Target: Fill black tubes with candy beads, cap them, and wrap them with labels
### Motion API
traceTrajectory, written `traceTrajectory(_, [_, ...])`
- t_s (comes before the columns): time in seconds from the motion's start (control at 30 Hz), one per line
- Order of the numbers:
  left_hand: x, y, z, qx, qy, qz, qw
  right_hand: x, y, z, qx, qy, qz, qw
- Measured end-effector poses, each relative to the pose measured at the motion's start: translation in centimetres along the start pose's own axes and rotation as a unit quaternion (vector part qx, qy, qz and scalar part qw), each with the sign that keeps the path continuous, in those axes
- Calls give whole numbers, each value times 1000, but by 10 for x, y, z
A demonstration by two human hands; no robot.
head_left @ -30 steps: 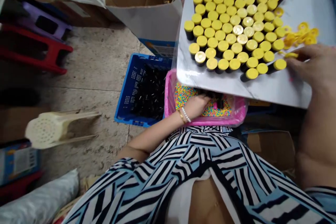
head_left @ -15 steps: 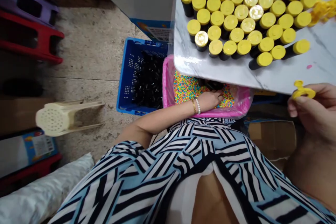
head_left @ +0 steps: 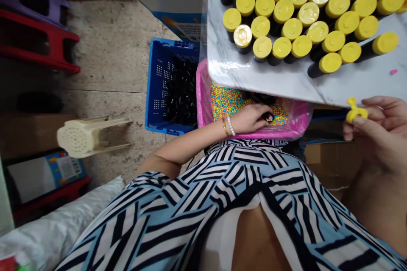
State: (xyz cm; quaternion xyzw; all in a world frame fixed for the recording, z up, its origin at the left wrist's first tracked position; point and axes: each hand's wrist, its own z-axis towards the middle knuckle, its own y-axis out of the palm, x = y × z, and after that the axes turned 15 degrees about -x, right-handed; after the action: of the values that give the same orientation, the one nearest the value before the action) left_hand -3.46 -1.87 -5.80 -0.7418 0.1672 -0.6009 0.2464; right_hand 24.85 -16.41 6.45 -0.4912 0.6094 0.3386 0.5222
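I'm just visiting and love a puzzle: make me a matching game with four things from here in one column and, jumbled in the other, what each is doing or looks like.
1. Left hand
2. Right hand
3. Blue crate
4. Stool

A. Pale cream, with small holes in its seat
B. Pinches a yellow plastic piece
C. Contains a heap of black pieces
D. Holds a black tube over colourful beads in the pink tub

Right pairs: 1-D, 2-B, 3-C, 4-A
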Motion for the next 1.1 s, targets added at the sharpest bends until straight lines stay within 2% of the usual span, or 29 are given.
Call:
traceTrajectory(0.07, [11,-6,-7,43,64,-40,996,-2,2,1,-51,12,58,997])
traceTrajectory(0.17, [39,-22,-13,86,171,-70,979,-8,15,-2,-56,4,92,994])
traceTrajectory(0.27, [64,-47,-17,153,222,-33,962,-16,33,-10,-92,21,95,991])
traceTrajectory(0.37, [72,-69,-17,251,177,32,951,-22,47,-14,-112,21,48,992])
traceTrajectory(0.47, [66,-78,-13,311,98,64,943,-23,55,-12,-49,-22,-22,998])
traceTrajectory(0.57, [58,-74,-9,301,103,75,945,-22,56,-6,-13,-30,-39,999])
traceTrajectory(0.63, [56,-69,-9,285,124,80,947,-22,56,-4,-16,-12,-13,1000])
traceTrajectory(0.73, [59,-66,-11,297,135,79,942,-26,61,-1,-40,35,70,996])
traceTrajectory(0.8, [61,-68,-11,311,114,81,940,-31,72,3,-51,52,133,988])
traceTrajectory(0.9, [59,-73,-7,314,60,83,944,-38,100,15,-25,41,196,979])
traceTrajectory(1.0, [54,-74,0,312,48,70,946,-38,127,30,1,24,199,980])
traceTrajectory(1.1, [51,-70,5,311,37,49,949,-30,140,44,3,30,169,985])
